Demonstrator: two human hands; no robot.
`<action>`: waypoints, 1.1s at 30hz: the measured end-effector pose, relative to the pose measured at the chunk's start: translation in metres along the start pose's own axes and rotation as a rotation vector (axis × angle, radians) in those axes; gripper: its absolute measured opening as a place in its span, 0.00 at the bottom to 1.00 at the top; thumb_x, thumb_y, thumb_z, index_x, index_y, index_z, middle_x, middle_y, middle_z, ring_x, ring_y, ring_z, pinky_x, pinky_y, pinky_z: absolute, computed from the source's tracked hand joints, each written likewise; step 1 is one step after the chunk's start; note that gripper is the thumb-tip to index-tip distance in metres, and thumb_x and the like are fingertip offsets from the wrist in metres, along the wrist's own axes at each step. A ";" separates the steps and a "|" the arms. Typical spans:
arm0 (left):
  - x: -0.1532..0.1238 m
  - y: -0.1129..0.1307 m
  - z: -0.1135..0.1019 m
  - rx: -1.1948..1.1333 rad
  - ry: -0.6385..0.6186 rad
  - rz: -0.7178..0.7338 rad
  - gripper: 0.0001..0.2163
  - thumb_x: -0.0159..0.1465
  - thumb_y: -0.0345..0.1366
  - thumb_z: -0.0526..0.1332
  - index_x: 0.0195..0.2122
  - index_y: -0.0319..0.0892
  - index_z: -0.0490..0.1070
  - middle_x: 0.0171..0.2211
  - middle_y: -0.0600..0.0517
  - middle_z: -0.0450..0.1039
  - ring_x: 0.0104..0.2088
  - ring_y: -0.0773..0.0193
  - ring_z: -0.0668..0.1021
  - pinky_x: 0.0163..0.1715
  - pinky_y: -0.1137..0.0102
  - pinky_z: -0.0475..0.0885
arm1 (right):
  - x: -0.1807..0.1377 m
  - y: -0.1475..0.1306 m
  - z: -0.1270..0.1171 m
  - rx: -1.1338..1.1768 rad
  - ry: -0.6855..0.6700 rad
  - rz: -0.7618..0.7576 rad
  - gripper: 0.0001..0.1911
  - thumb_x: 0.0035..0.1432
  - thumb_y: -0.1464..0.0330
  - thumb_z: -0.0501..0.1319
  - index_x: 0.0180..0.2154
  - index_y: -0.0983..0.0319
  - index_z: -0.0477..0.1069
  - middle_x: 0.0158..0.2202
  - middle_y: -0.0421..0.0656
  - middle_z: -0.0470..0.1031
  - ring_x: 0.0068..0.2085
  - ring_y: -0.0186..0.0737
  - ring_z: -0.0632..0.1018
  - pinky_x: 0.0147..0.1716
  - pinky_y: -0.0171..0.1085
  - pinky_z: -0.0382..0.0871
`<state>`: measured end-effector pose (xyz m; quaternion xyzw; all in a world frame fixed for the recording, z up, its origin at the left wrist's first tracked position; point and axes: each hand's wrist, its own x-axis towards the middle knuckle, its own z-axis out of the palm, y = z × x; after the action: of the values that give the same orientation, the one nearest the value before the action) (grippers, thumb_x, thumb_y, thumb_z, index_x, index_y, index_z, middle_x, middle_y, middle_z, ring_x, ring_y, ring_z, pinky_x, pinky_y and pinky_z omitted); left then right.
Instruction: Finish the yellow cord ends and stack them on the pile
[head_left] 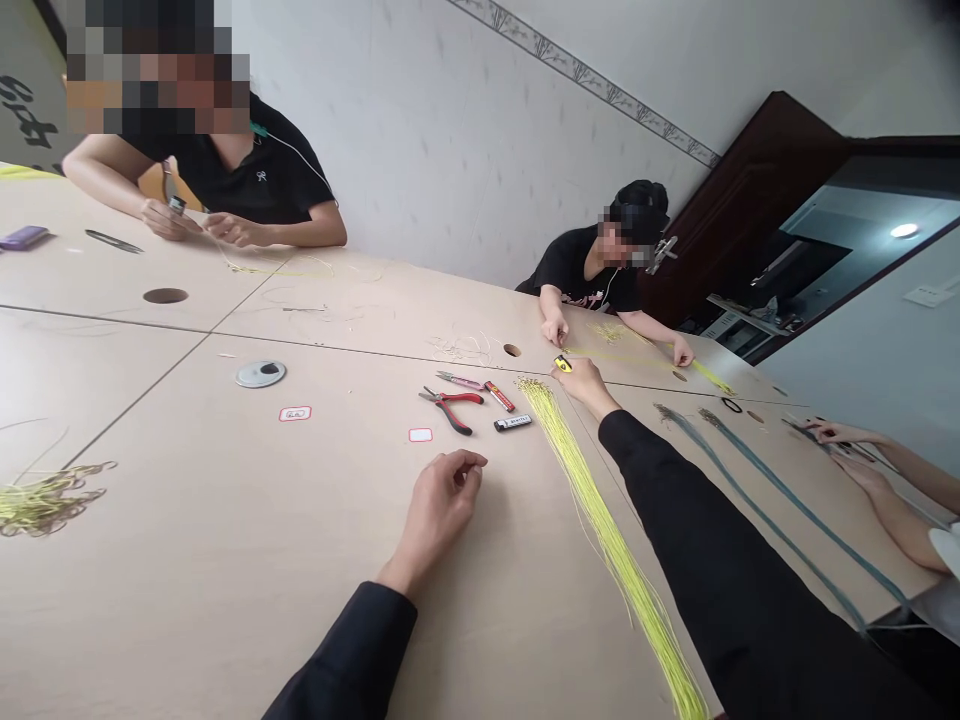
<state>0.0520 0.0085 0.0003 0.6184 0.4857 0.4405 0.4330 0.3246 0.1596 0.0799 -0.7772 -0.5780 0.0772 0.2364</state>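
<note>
My left hand (441, 497) rests on the table (225, 560) with its fingers loosely curled and nothing visible in them, just below the red-handled pliers (450, 404). My right hand (581, 379) is stretched far forward past the top end of a long bundle of yellow cords (607, 540). Its fingers close on a small yellow and black object (562, 363). Both arms wear black sleeves.
A red lighter (499, 396), a black lighter (513, 423) and a pink tool (459, 380) lie by the pliers. Blue-grey cords (780, 500) run along the right. Three other people work around the table. A metal disc (260, 374), scissors (112, 241) and yellow loops (45, 497) lie to the left.
</note>
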 end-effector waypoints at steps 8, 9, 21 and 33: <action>-0.001 0.003 -0.001 -0.011 0.014 0.030 0.10 0.61 0.34 0.57 0.36 0.43 0.78 0.28 0.51 0.75 0.29 0.62 0.74 0.30 0.70 0.65 | -0.064 0.001 0.022 -0.008 -0.131 -0.058 0.13 0.60 0.62 0.56 0.29 0.62 0.72 0.22 0.39 0.68 0.25 0.36 0.67 0.26 0.34 0.58; -0.001 0.003 -0.001 -0.010 0.015 0.033 0.10 0.61 0.34 0.57 0.36 0.43 0.78 0.27 0.51 0.75 0.29 0.62 0.74 0.30 0.70 0.65 | -0.073 0.001 0.026 -0.019 -0.138 -0.061 0.12 0.60 0.63 0.56 0.30 0.62 0.73 0.24 0.40 0.70 0.26 0.37 0.68 0.27 0.34 0.59; -0.001 0.002 -0.002 0.038 -0.004 0.040 0.10 0.62 0.35 0.56 0.37 0.42 0.77 0.28 0.51 0.75 0.30 0.61 0.75 0.31 0.69 0.66 | -0.115 -0.010 0.036 -0.163 -0.165 -0.077 0.09 0.60 0.65 0.61 0.41 0.59 0.76 0.40 0.49 0.80 0.41 0.47 0.78 0.32 0.35 0.60; 0.001 0.002 -0.002 -0.027 0.006 0.023 0.09 0.61 0.32 0.57 0.36 0.42 0.78 0.28 0.52 0.77 0.29 0.62 0.76 0.33 0.68 0.69 | -0.164 -0.034 0.055 -0.024 -0.021 -0.020 0.15 0.66 0.63 0.53 0.46 0.61 0.74 0.40 0.46 0.81 0.40 0.42 0.79 0.35 0.33 0.64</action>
<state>0.0508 0.0089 0.0028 0.6166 0.4738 0.4542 0.4347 0.2215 0.0289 0.0220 -0.7734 -0.5890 0.0758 0.2217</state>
